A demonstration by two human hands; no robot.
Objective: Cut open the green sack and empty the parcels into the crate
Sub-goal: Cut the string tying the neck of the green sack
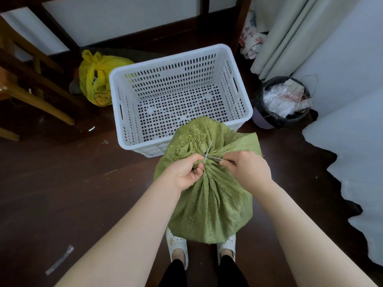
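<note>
A green woven sack [211, 206] stands upright on the dark floor in front of my feet, its neck gathered and tied, with a frayed top flopping toward the crate. My left hand [186, 172] pinches the gathered neck. My right hand [246, 168] holds small metal scissors [209, 155] whose blades are spread at the tie. The white perforated plastic crate [236, 65] sits just beyond the sack and has nothing in it. No parcels are visible; the sack hides its contents.
A yellow plastic bag [97, 79] lies left of the crate. A lined waste bin [284, 100] full of scraps stands to the right, below curtains. Wooden chair legs [41, 96] are at left, white sheeting [352, 162] at right, and a clear plastic strip [60, 259] on the floor.
</note>
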